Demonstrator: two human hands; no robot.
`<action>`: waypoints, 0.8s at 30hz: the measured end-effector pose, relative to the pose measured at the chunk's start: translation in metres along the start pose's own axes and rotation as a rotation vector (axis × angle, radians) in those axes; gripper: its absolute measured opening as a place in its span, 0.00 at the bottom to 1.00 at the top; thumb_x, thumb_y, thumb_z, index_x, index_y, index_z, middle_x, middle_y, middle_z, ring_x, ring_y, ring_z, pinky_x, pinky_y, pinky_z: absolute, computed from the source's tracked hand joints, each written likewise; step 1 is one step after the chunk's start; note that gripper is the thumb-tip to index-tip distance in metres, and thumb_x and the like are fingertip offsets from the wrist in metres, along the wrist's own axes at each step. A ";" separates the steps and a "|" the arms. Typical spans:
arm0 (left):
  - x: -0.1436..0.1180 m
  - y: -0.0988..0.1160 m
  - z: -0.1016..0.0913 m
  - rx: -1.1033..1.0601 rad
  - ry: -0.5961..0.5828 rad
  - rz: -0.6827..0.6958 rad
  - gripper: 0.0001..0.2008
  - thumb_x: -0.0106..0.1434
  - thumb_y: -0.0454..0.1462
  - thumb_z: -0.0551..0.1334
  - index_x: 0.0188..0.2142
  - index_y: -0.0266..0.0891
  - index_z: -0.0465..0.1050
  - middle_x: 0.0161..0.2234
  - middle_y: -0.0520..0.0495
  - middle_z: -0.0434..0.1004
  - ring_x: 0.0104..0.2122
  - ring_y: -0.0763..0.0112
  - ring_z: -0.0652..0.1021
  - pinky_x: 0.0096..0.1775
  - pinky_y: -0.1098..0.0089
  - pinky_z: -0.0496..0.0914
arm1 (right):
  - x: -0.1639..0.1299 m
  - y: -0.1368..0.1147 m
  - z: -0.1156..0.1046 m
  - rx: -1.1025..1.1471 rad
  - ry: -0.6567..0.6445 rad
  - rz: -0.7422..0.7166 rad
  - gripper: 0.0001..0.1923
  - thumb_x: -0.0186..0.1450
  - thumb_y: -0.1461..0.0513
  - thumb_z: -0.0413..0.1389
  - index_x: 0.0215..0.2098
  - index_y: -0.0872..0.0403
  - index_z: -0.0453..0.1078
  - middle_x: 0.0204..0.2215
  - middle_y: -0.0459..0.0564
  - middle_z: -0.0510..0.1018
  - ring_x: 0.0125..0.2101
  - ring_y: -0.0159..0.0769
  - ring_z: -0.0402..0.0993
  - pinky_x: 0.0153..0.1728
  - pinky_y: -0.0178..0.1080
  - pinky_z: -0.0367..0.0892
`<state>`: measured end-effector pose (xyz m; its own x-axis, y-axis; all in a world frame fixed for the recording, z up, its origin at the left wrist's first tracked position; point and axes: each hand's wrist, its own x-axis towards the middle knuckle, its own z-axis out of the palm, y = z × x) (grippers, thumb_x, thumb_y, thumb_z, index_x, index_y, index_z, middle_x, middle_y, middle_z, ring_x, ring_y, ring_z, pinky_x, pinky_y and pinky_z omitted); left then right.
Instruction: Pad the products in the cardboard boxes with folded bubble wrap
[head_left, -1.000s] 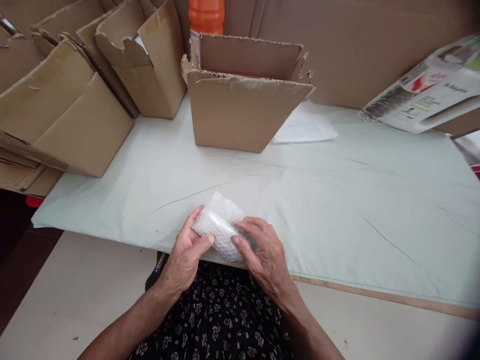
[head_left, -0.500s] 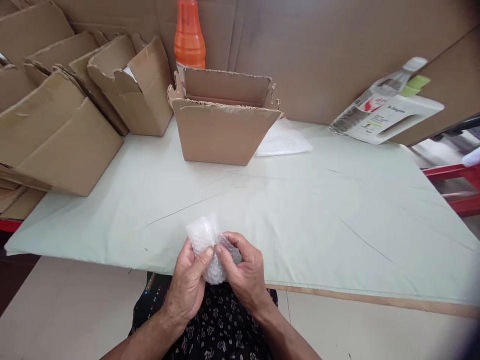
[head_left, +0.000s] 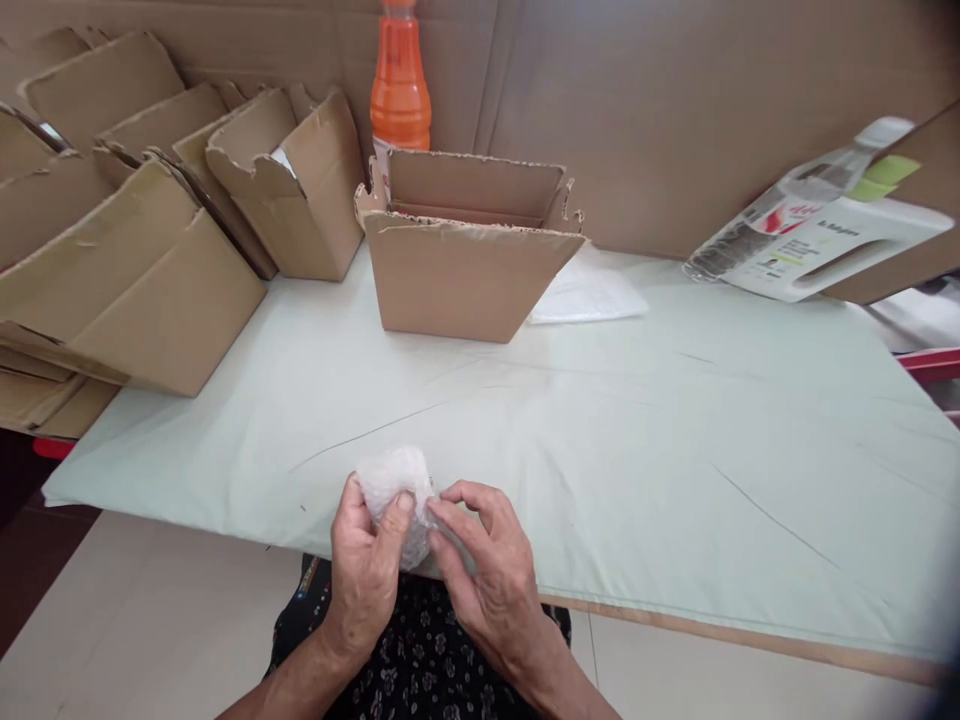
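1. Since the earlier frame, the loose flap in my right hand has come in against the bubble-wrap packet (head_left: 394, 478), and my right fingers have opened from their pinch. Clock directions are taken from this packet, twelve pointing away from me.

2. My left hand (head_left: 365, 575), at seven o'clock, is closed on the packet, thumb across its near face, fingers behind.

3. My right hand (head_left: 491, 575), at four o'clock, is partly open, thumb and index apart; fingertips meet the packet's edge, with no firm hold showing.

4. Position: the packet is held tilted at the near edge of the cloth-covered table (head_left: 600, 440); whether it touches the cloth, I cannot tell.

5. Stage reached, as I judge it: the wrap is folded into a compact bundle, but its edge is still being worked. I see no tape on it; the contents are hidden.

6. Surroundings: an open-topped cardboard box (head_left: 450, 280) stands at one o'clock, well apart from the packet; a white folded sheet (head_left: 589, 292) lies just beside it, towards two o'clock; further cartons (head_left: 161, 310) cluster at ten.
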<state>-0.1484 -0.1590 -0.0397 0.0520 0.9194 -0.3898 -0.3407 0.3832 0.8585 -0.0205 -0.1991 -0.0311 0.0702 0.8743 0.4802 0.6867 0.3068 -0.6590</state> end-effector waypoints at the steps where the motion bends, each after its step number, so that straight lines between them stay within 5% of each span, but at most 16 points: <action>1: -0.001 -0.001 0.000 0.016 -0.005 0.038 0.24 0.63 0.47 0.70 0.54 0.43 0.70 0.48 0.44 0.82 0.47 0.60 0.82 0.50 0.63 0.76 | 0.000 -0.002 0.002 0.000 -0.015 -0.007 0.17 0.68 0.66 0.55 0.55 0.52 0.70 0.47 0.57 0.77 0.46 0.42 0.75 0.44 0.45 0.76; 5: -0.007 -0.007 0.007 -0.094 -0.222 0.049 0.31 0.68 0.49 0.64 0.66 0.46 0.60 0.63 0.38 0.70 0.63 0.53 0.73 0.61 0.56 0.70 | -0.002 0.002 0.010 0.016 -0.065 -0.001 0.26 0.69 0.60 0.55 0.64 0.56 0.63 0.55 0.62 0.74 0.53 0.46 0.74 0.50 0.48 0.77; 10: -0.002 -0.011 0.005 0.054 -0.499 0.071 0.39 0.69 0.51 0.61 0.73 0.48 0.47 0.72 0.37 0.56 0.70 0.48 0.61 0.66 0.48 0.64 | -0.006 0.035 0.000 0.025 0.046 0.045 0.17 0.71 0.66 0.52 0.57 0.51 0.68 0.48 0.55 0.79 0.49 0.40 0.79 0.48 0.41 0.78; 13: 0.020 0.016 0.008 0.535 -0.414 0.354 0.37 0.69 0.44 0.63 0.72 0.51 0.49 0.73 0.40 0.52 0.72 0.49 0.57 0.68 0.46 0.59 | -0.007 0.059 -0.026 -0.017 0.156 0.120 0.14 0.70 0.66 0.54 0.53 0.50 0.71 0.46 0.53 0.81 0.46 0.38 0.81 0.47 0.39 0.79; 18: 0.092 0.102 0.058 1.022 -0.154 1.316 0.28 0.66 0.33 0.61 0.65 0.45 0.63 0.66 0.40 0.66 0.71 0.50 0.58 0.69 0.45 0.54 | -0.006 0.077 -0.061 -0.064 0.255 0.250 0.10 0.70 0.63 0.57 0.49 0.49 0.74 0.46 0.49 0.82 0.46 0.37 0.81 0.47 0.36 0.78; 21: 0.146 0.138 0.095 1.165 -0.090 1.455 0.27 0.62 0.30 0.61 0.61 0.41 0.67 0.63 0.40 0.70 0.70 0.49 0.61 0.70 0.43 0.51 | -0.007 0.078 -0.063 -0.059 0.273 0.259 0.09 0.70 0.63 0.57 0.48 0.48 0.75 0.45 0.48 0.82 0.45 0.36 0.82 0.46 0.35 0.78; 24: 0.180 0.151 0.114 1.249 -0.089 1.453 0.16 0.61 0.29 0.59 0.47 0.41 0.75 0.45 0.46 0.80 0.55 0.54 0.76 0.69 0.41 0.53 | -0.014 0.081 -0.061 -0.073 0.310 0.307 0.08 0.69 0.61 0.58 0.47 0.49 0.74 0.45 0.49 0.83 0.45 0.37 0.82 0.46 0.36 0.78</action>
<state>-0.0830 0.0740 0.0578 0.4445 0.5296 0.7225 0.6068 -0.7713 0.1921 0.0781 -0.2090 -0.0559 0.4852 0.7630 0.4271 0.6485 0.0136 -0.7611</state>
